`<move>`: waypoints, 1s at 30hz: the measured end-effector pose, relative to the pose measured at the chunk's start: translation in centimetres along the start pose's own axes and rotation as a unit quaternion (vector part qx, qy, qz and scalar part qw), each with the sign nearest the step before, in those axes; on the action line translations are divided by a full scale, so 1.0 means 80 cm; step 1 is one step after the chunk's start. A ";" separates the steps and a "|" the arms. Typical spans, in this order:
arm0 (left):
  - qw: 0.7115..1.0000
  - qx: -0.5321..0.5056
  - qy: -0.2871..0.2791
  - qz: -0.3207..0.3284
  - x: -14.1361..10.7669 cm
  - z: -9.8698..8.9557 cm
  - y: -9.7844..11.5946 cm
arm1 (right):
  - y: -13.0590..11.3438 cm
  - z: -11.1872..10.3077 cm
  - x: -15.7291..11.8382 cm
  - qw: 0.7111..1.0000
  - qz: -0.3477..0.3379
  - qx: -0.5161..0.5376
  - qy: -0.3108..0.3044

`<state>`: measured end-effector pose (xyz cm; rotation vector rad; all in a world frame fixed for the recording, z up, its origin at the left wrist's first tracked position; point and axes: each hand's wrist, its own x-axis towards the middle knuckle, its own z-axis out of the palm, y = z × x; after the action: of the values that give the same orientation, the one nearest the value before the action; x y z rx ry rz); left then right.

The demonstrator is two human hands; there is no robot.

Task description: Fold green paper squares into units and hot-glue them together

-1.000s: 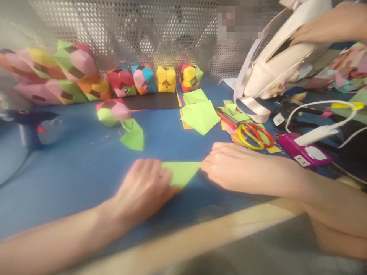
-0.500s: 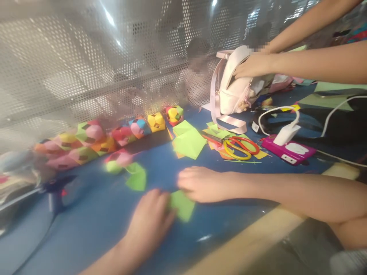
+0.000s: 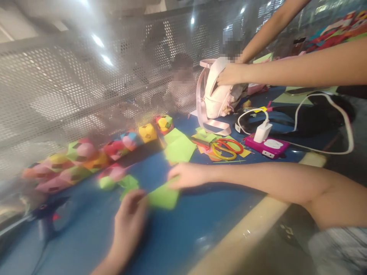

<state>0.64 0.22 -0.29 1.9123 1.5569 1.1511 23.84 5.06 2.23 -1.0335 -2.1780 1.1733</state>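
Note:
A light green sheet of paper point(image 3: 164, 196) is stretched between my hands above the blue tabletop point(image 3: 189, 225). At its left corner my left hand point(image 3: 132, 214), smeared by motion, is closed with the fingers bent inward. The fingers of my right hand point(image 3: 187, 175) are closed on the paper's upper right edge. Just beyond my left hand lies a folded green paper piece point(image 3: 128, 184), beside a pink and green paper ball point(image 3: 114, 173). A stack of green paper sheets point(image 3: 179, 147) lies beyond my right hand.
Several colourful folded-paper balls point(image 3: 83, 149) line the perforated metal panel point(image 3: 120, 91). Scissors point(image 3: 228, 149) rest on paper scraps, near a purple power strip point(image 3: 266, 147). Another person's hand point(image 3: 233, 74) reaches into a pink bag point(image 3: 218, 97). A blurred glue gun point(image 3: 47, 214) stands at left.
My hands have moved further apart, the left one drawing left, with the green paper now stretched between them. The view has shifted, and the other person's hand is still at the bag.

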 end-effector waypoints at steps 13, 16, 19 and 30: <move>0.975 -0.115 -0.137 -0.133 0.000 0.014 0.020 | 0.017 -0.012 0.013 0.927 0.028 0.330 0.176; 0.970 -0.140 -0.147 -0.137 -0.001 0.013 0.018 | 0.014 -0.012 0.011 0.927 0.019 0.321 0.192; 0.964 -0.174 -0.156 -0.126 -0.002 0.012 0.014 | 0.013 -0.012 0.011 0.924 0.015 0.324 0.204; 0.955 -0.251 -0.111 -0.112 0.000 0.009 0.005 | 0.013 -0.009 0.012 0.924 0.072 0.333 0.172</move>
<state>1.46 0.27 -0.43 1.4323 1.1816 1.0634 24.16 6.58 1.75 -0.9961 -1.2979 1.5130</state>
